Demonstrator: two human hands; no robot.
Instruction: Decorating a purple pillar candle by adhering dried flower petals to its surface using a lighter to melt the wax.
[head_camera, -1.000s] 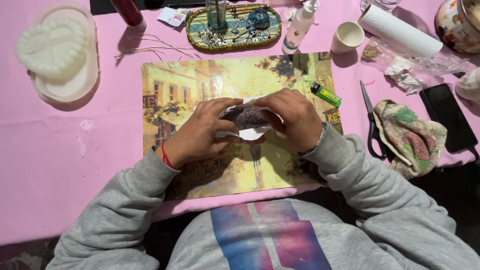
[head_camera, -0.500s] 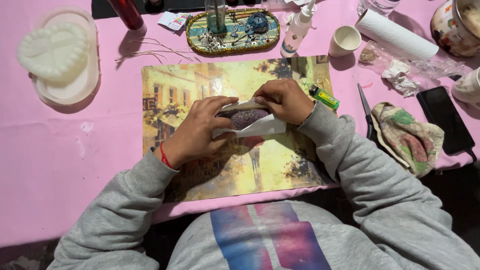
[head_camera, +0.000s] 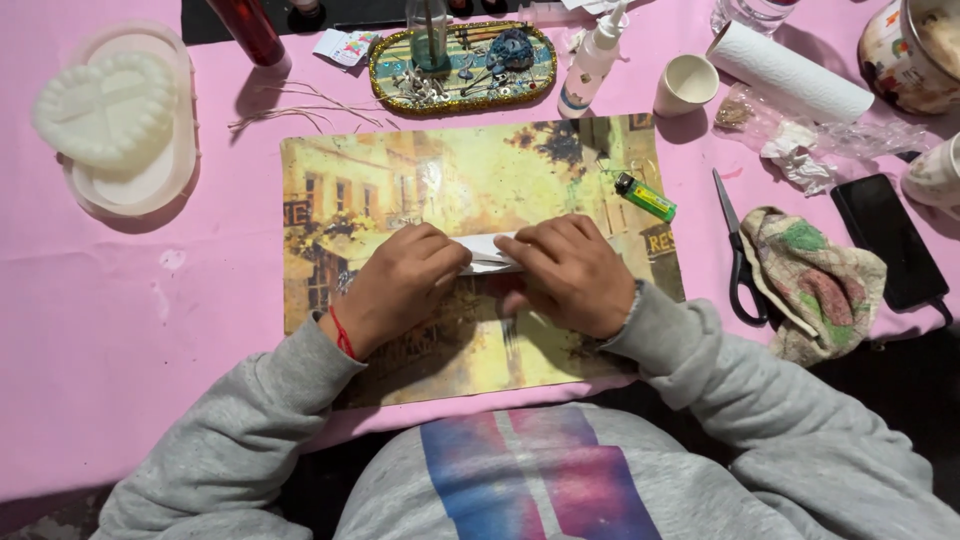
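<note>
Item: 1 small white folded piece (head_camera: 487, 252), paper or thin card by the look, lying on a picture placemat (head_camera: 400, 170) at the middle of a pink-covered counter (head_camera: 120, 330). Left hand (head_camera: 400, 285) and right hand (head_camera: 570, 275) both curl over it, fingertips pressed down on its 2 ends and nearly meeting; only a narrow white strip shows between them, so the exact fold cannot be told. Surroundings: green lighter (head_camera: 645, 197) just beside the right hand; scissors (head_camera: 735, 255) and a crumpled patterned cloth (head_camera: 815, 280) further right; dark phone (head_camera: 888, 243) near the counter edge; paper cup (head_camera: 686, 84), squeeze bottle (head_camera: 592, 60), roll of paper towel (head_camera: 790, 72), oval decorated tray (head_camera: 465, 95) of small bits, loose threads (head_camera: 290, 105), and a white heart-shaped mould (head_camera: 105, 108) in a clear oval dish (head_camera: 180, 170) at far left. Risks, judged: the placemat looks glossy, so the piece may slide under uneven pressure and crease crooked; hard pressing near the hidden edges may tear or crumple it; a right forearm sweep may knock the lighter or catch the scissors; the phone sits close enough to the edge to be nudged off.
</note>
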